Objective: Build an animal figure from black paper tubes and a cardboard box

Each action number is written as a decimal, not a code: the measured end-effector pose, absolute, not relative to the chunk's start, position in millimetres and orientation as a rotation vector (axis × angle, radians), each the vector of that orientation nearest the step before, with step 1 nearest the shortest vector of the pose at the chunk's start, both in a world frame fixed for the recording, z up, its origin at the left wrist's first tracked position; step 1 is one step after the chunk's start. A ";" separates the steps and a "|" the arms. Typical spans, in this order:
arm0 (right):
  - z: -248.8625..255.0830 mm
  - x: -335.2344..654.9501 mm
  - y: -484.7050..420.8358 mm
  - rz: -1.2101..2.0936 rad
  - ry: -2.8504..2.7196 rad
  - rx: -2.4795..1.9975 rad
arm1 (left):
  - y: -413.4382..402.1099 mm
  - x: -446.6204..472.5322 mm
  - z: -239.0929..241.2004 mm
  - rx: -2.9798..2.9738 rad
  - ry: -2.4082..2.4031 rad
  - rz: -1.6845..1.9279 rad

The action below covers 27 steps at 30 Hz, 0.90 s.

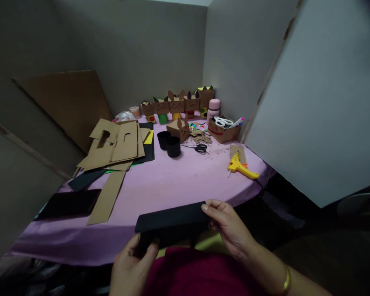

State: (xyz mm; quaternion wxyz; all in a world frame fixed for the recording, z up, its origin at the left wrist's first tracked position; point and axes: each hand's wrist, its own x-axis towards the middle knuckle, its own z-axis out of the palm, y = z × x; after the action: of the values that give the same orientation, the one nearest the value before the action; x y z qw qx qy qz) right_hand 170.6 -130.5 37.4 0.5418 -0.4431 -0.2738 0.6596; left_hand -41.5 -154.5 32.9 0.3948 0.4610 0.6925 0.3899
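- The left hand (pixel 129 263) is pinching the left end of a long, matte black, paper-like strip (pixel 174 218); the right hand (pixel 225 226) is pinching its upper right corner, thumb on top.
- The strip is hovering over the lap at the near edge of a pinkish-purple tablecloth (pixel 172 181), nearer the wearer than two open-topped black tubes (pixel 173 148).
- It is bending along its length and not yet forming a round; the tubes, one partly in front of the other, are standing already shaped.
- Just right of the tubes, black-handled metal scissors (pixel 201 149) are lying near brown cardboard scraps (pixel 200 137).
- Just behind the tubes, a brown cardboard box head with pointed ears (pixel 177 130) is sitting without a body.
- Farther behind them, five box-headed figures on coloured cylinders (pixel 176 105) are standing in a row, looking finished.
- Right of the tubes and nearer, a yellow glue gun (pixel 242 166) is lying on its side.
- Left of the tubes, a pile of cut brown cardboard (pixel 123 142) is crowding the table, and a long cardboard strip (pixel 108 197) is taking up room nearer the wearer.
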 end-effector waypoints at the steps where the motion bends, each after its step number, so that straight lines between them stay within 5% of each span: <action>1: 37.8 170.7 -130.2 1.567 -0.657 -1.056 | -154.5 -42.0 31.9 1.170 1.761 0.985; 27: 28.3 173.1 -135.1 1.507 -0.802 -1.112 | -159.3 -36.3 35.8 1.169 1.591 1.091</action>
State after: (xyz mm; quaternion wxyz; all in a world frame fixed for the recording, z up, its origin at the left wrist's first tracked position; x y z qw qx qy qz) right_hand 173.1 -135.1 28.3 0.5245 -0.4647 -0.3352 0.6298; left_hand -36.3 -159.3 35.8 0.4288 0.4683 0.6372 0.4368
